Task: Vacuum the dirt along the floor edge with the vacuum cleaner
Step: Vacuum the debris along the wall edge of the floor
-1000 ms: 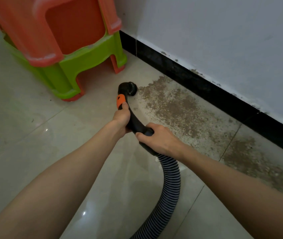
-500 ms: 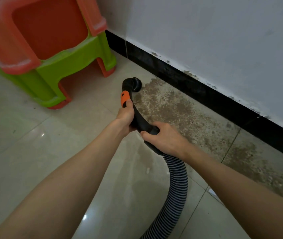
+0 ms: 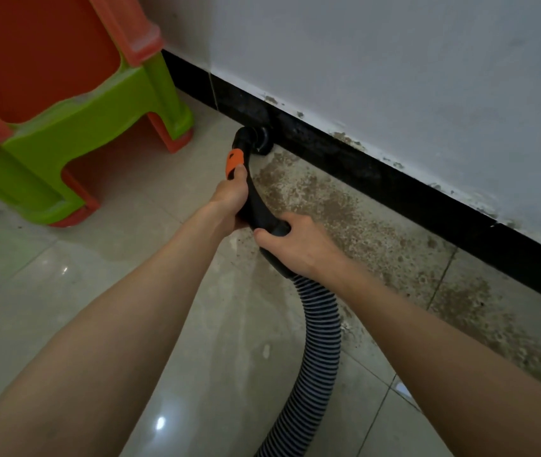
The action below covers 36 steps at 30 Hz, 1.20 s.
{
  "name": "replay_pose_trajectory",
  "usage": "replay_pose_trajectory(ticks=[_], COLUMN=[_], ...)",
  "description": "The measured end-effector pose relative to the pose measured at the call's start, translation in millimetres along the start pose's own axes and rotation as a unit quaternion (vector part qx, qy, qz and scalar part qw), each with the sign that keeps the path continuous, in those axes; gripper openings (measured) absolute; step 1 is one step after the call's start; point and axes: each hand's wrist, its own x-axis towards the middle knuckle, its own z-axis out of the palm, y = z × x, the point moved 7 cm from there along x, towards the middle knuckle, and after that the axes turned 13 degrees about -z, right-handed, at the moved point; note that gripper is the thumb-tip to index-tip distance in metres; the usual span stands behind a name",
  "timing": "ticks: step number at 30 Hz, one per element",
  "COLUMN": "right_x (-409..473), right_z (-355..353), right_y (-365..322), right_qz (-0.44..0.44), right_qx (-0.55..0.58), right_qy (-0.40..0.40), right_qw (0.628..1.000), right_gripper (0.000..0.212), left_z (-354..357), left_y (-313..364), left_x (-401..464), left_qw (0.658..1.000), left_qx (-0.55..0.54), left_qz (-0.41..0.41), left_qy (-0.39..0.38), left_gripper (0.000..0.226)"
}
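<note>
Gripping the vacuum handle (image 3: 256, 206), both left hand (image 3: 231, 201) and right hand (image 3: 295, 244) are curled; nozzle (image 3: 259, 141) is pressed at twelve o'clock against the baseboard (image 3: 394, 189), dirt (image 3: 345, 219) toward three o'clock.

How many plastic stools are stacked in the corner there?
2: an orange stool nested on top of a green stool, upper left by the wall. Orange feet under the green one may belong to a third, mostly hidden.

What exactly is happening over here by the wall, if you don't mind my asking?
A person is vacuuming dirt along the floor edge. The left hand and right hand both hold the vacuum's black handle. The nozzle sits against the black baseboard, beside stacked plastic stools. Most dirt remains.
</note>
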Motion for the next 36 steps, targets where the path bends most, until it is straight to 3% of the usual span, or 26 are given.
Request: replay_pose_trajectory(ticks=[3, 10, 16, 26, 36], right_x=[-8.0, -38.8, -66.1, -104.4, -145.1], right_z=[-1.8, -16.5, -26.4, -41.3, -49.6], right_y=[4.9, 18.1, 26.0, 30.7, 27.3], right_qz=[0.001, 0.010, 0.018, 0.036, 0.083], right_qx=[0.001, 0.012, 0.016, -0.007, -0.017], right_qy=[0.013, 0.026, 0.033, 0.050, 0.073], right_qw=[1.000, 1.000, 0.999, 0.998, 0.994], right_gripper=[0.026, 0.028, 0.028, 0.021, 0.029], left_z=[6.1, 30.1, 52.5, 74.4, 92.7], left_y=[-5.3, -22.8, -40.0, -59.4, -80.9], left_x=[-1.0, -19.1, -38.2, -63.5, -82.6], left_qw=[1.000, 0.999, 0.998, 0.995, 0.991], left_qx=[0.006, 0.022, 0.028, 0.053, 0.085], left_qz=[0.001, -0.003, -0.012, -0.023, -0.048], left_qy=[-0.006, -0.026, -0.058, -0.076, -0.089], left_gripper=[0.040, 0.038, 0.056, 0.054, 0.060])
